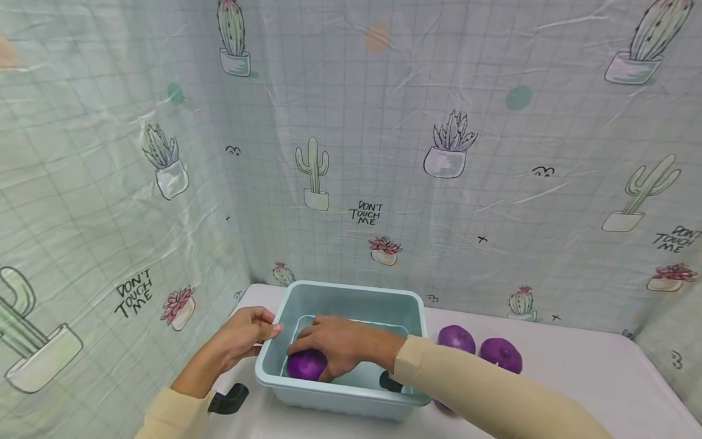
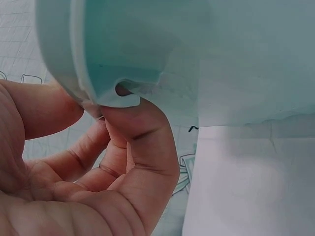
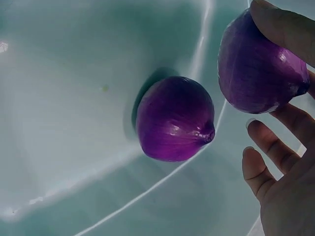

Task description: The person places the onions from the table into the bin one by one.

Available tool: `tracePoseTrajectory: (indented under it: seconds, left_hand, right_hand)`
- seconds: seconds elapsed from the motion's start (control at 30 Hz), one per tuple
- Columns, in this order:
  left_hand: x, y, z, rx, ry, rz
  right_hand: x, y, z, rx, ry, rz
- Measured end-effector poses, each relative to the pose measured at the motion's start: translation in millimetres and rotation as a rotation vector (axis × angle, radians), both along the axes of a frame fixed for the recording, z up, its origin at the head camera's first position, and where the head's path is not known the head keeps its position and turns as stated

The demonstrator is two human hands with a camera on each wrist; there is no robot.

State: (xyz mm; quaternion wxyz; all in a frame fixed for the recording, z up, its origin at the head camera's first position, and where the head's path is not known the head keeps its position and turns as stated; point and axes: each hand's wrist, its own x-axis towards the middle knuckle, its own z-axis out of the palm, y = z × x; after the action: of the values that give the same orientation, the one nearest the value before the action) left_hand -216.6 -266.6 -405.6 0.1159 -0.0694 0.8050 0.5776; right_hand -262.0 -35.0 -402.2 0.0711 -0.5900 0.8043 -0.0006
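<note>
My left hand (image 1: 244,336) pinches the left rim of a pale blue-green plastic basin (image 1: 351,399). In the left wrist view, the thumb and curled index finger (image 2: 152,147) meet at the rim's edge. My right hand (image 1: 342,344) reaches down inside the basin, and a purple onion (image 1: 306,364) shows beneath its fingers. The right wrist view has that hand gripping one purple onion (image 3: 258,69) between thumb and fingers. A second purple onion (image 3: 175,119) lies apart from the hand on the basin's floor, at the left of the held one.
On the white table (image 1: 576,378), two purple onions (image 1: 456,338) (image 1: 501,355) lie to the right of the basin. Another onion (image 1: 444,407) is mostly hidden by the right sleeve (image 1: 482,378). A cactus-print curtain (image 1: 340,122) hangs behind and at the left.
</note>
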Motion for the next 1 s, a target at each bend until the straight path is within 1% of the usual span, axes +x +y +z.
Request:
tracePoseTrajectory:
  seconds: [0.1, 0.33, 0.47, 0.57, 0.77, 0.87, 1.0]
  left_hand:
    - [0.8, 0, 0.3, -0.003, 0.004, 0.002]
    - [2.7, 1, 0.6, 0.006, 0.018, -0.004]
    - [3.0, 0, 0.5, 0.006, 0.017, -0.003]
    - [2.6, 2, 0.3, 0.004, 0.014, -0.006]
    - [2.0, 3, 0.2, -0.016, 0.018, -0.02]
    - [2.2, 1, 1.4, -0.033, 0.015, -0.017]
    - [1.3, 1, 2.4, -0.044, 0.002, -0.009]
  right_hand:
    - [0.0, -1, -2.1, 0.013, -0.002, -0.003]
    - [2.1, -1, -6.5, 0.043, 0.029, -0.011]
    - [2.2, 3, -2.3, 0.037, 0.031, -0.035]
    - [1.0, 13, 7.5, 0.025, 0.019, -0.067]
    - [2.4, 52, 39.2, 0.013, -0.032, -0.184]
    - [7.1, 76, 55.6, -0.011, -0.056, -0.245]
    - [16.0, 111, 68.3, -0.076, -0.115, -0.325]
